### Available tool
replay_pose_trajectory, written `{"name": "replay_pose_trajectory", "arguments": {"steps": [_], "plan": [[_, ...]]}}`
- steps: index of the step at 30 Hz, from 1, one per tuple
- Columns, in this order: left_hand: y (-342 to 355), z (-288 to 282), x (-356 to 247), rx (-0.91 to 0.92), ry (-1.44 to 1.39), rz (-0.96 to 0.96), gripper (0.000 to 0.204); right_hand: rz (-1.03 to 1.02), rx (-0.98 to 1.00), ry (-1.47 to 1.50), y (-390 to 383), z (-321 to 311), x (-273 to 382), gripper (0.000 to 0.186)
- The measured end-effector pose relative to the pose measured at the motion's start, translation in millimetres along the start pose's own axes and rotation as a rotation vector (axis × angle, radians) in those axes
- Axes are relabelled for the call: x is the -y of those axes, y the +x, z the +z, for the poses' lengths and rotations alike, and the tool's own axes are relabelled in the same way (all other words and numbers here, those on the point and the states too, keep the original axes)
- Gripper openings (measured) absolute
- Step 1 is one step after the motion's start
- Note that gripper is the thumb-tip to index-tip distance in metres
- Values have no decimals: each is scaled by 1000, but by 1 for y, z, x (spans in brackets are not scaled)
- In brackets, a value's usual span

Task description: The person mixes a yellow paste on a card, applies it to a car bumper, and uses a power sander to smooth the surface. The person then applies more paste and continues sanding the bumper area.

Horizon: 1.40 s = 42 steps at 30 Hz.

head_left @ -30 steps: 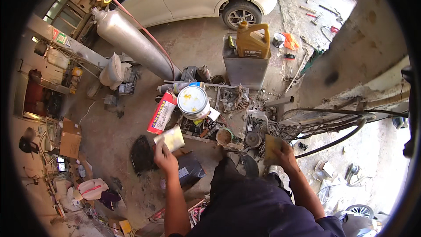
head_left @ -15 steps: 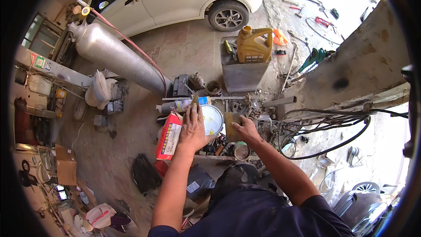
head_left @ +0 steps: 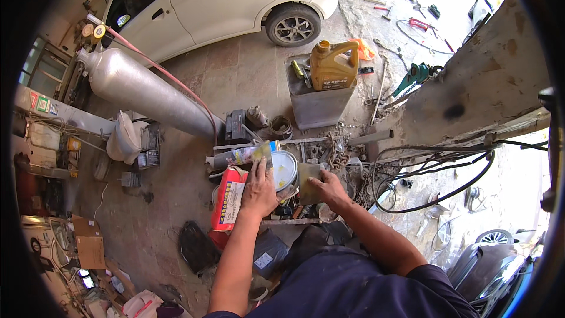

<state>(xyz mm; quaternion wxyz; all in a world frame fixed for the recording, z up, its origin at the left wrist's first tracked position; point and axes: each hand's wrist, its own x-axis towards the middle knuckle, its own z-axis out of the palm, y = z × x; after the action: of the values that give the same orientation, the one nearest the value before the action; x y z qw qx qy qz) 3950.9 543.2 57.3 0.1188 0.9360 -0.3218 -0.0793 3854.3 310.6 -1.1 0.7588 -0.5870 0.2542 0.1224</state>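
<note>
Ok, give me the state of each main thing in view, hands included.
Left hand, gripping flat yellowish scraper
Right hand, gripping flat olive scraper
Round tin, upright, top yellow-smeared
Gold jug, upright
White car, visible doors shut
Orange sheet, crumpled
Red package, open or sealed unclear

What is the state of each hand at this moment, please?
Left hand: closed, holding a yellowish flat piece.
Right hand: closed, holding a grey-brown flat piece.

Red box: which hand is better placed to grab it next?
Likely the left hand: it is beside the red box, while the right hand is past the tin. Each holds a flat plate, though.
</note>
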Motion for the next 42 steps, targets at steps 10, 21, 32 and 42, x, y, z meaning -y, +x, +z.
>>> {"name": "replay_pose_trajectory", "arguments": {"steps": [10,21,32,42], "plan": [[-44,-5,15,-429,-426,-212,46,-92,34,-81,-7,-34,15,50],[-154,47,-1,-306,95,-386,62,-606,100,-1191,7,15,111,35],[-149,141,16,-97,202,-356,67,-697,498,-1691,88,100,60,23],[-82,84,-16,-425,-297,-387,128,-401,711,-1875,113,129,49,22]]}}
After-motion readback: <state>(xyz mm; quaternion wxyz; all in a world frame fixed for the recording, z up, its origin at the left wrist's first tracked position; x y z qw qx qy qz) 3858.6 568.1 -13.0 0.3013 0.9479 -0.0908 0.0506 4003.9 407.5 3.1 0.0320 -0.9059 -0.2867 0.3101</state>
